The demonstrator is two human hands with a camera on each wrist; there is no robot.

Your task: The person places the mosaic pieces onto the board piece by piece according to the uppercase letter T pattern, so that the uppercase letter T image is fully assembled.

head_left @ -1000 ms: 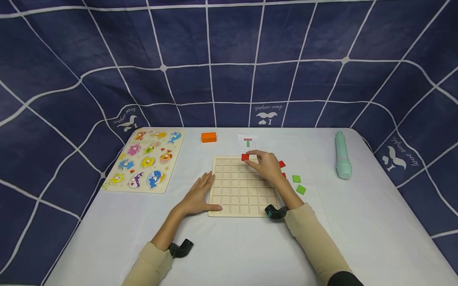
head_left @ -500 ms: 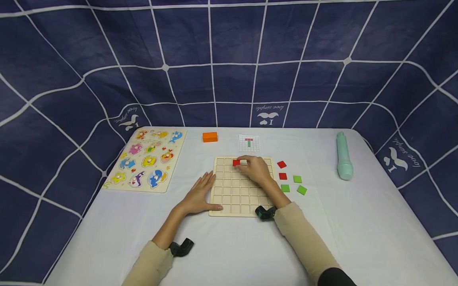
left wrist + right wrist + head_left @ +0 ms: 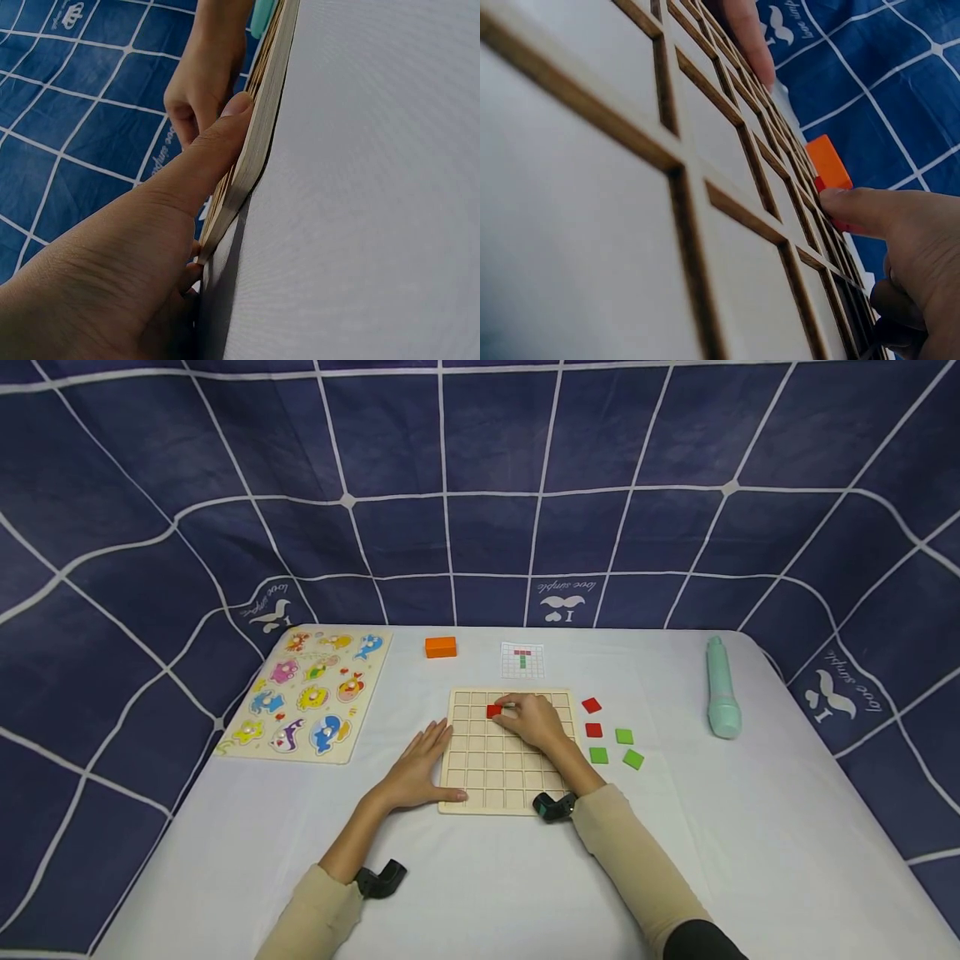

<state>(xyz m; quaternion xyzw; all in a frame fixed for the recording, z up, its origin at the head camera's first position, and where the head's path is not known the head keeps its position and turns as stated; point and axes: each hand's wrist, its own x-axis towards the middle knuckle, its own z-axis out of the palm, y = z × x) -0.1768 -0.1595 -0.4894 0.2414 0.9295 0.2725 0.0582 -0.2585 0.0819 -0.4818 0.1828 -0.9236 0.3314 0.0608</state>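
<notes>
Red tile (image 3: 493, 712) shifted nearer over gridded board (image 3: 504, 779), right hand (image 3: 534, 720) pinching it, left hand (image 3: 415, 768) spread at left edge, "love simple" backdrop (image 3: 495, 535).

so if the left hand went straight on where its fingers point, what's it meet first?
Likely the pale wooden grid board: the left hand lies at its left edge, fingertips angled toward it. Exact fingertip contact is hard to tell.

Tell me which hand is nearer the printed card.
Right. The right hand pinches a red tile over the grid board, just on the near side of the card; the left hand is farther off, at the board's left edge.
</notes>
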